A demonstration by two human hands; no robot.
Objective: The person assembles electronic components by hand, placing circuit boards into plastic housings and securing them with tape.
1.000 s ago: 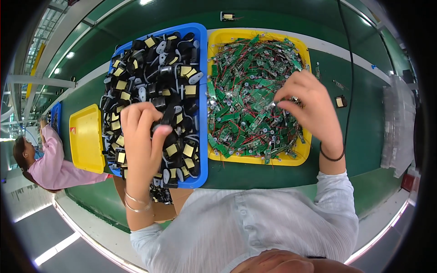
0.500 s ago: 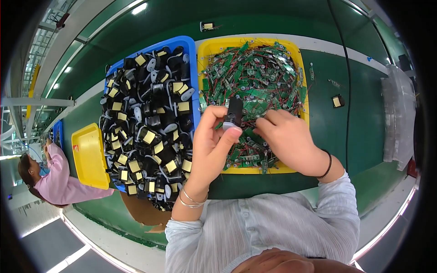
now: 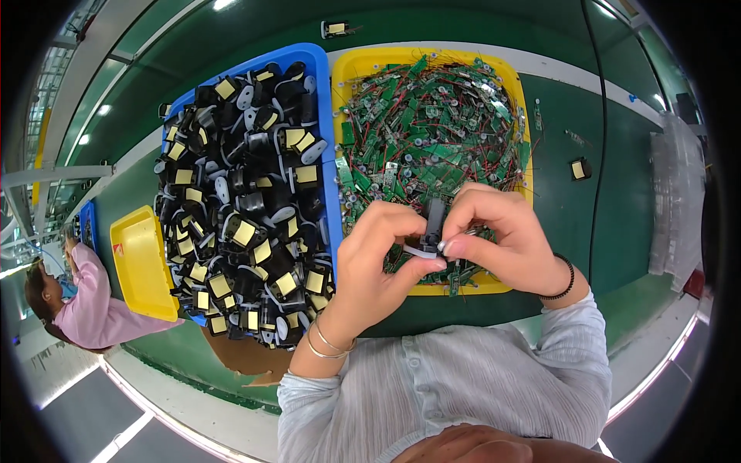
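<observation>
Jutting black casing (image 3: pixel 434 217), grey flap (image 3: pixel 418 252)

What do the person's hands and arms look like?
The left hand is bare, with thin silvery bangles; the right hand is bare, with a dark, beaded-looking bracelet. The sleeves are pale bluish-grey, creased, and stop above the wrists.

You wore a pale grey-blue, finely ribbed fabric shirt (image 3: pixel 486 378) with a buttoned placket (image 3: pixel 414 363) and matching sleeves (image 3: pixel 575 328). Thin, round, silver-coloured bangles (image 3: pixel 330 356) circled your left wrist (image 3: pixel 333 328); a black beaded bracelet (image 3: pixel 572 276) circled your right wrist (image 3: pixel 553 279).
</observation>
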